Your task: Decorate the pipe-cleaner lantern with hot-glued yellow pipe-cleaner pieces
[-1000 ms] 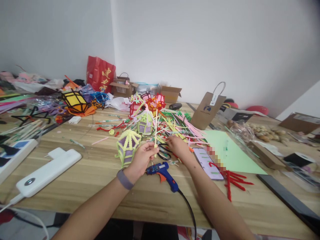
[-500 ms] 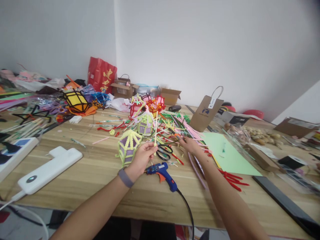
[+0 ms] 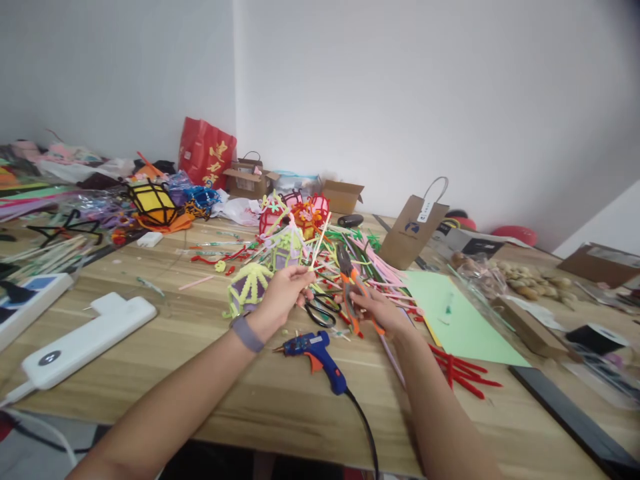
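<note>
My left hand point(image 3: 287, 293) pinches a thin pale yellow stick point(image 3: 320, 241) that points up and away. In my right hand point(image 3: 377, 310) are pliers with orange handles point(image 3: 349, 280); their dark jaws point away from me over scattered pipe cleaners. Black-handled scissors point(image 3: 323, 311) lie between my hands. Left of my left hand stands a yellow-green and purple lantern point(image 3: 250, 288), partly hidden by it. A similar lantern point(image 3: 286, 250) is just behind. The blue glue gun point(image 3: 316, 350) lies on the table in front of my hands.
A white power bank point(image 3: 90, 340) and a power strip point(image 3: 33, 303) lie at the left. Behind are a red bag point(image 3: 207, 153), cardboard boxes point(image 3: 343, 196) and a brown paper bag point(image 3: 414, 230). Green paper point(image 3: 463, 317) and a long black bar point(image 3: 565, 413) lie at the right.
My right hand has lifted the orange-handled pliers out of the pile and drawn them nearer. The stick in my left hand now leans more to the right. The view has shifted slightly.
</note>
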The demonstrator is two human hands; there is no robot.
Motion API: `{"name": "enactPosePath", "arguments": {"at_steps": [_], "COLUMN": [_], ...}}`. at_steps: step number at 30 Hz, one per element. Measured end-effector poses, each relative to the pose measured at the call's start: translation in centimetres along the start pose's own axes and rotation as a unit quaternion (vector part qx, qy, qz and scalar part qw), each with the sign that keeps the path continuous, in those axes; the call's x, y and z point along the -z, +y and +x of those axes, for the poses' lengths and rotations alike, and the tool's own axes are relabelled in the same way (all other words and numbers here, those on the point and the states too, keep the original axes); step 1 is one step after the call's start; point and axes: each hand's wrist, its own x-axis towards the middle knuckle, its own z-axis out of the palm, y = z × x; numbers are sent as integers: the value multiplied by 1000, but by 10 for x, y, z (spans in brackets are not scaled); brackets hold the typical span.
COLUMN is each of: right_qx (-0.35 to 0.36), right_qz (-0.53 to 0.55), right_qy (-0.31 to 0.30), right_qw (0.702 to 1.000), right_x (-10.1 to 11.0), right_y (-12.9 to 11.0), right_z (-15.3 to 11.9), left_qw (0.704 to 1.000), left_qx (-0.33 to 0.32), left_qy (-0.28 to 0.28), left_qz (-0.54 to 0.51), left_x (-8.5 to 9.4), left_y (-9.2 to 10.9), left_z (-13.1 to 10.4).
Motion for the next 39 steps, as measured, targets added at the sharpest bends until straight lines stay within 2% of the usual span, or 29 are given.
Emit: {"name": "enactPosePath", "arguments": {"at_steps": [5,9,11,14,20,24,28,32,39], "right_qx": [-40,-12,3,7,-3,4,26,25,23], "right_qz": [-60,-110,-122,-116,-87,-89,-91,-113,-145], "right_qy": [-79,-63,-56,-57,-67,-82,-81,-75,-66], "right_qw": [994,992,991,992,994,993,992,990,987], "right_x": [-4,-5,-4,-2,-3,-6,-9,-11,-15], "right_y": [-9,-9,-7,-4,-9,-13,-9,-6,-12], "right_z": [-16,-19,-18,-16,-19,-21,-20,-19,-20], "left_qw": [1000,999,997,993,987,965,933,911,883], "left_qx": [11,-9,-11,-15,-44,-62,-106,-138,-151], "left_qy": [-18,1,-6,-18,0,-31,-33,-27,-18], "left_qz": [15,47,80,119,154,253,342,387,445], "left_x": [-10,-12,-13,-12,-8,-8,-10,-11,-11], "left_y": [7,6,5,3,6,4,-2,-7,-5], "left_z": [17,22,23,24,26,24,21,22,20]}}
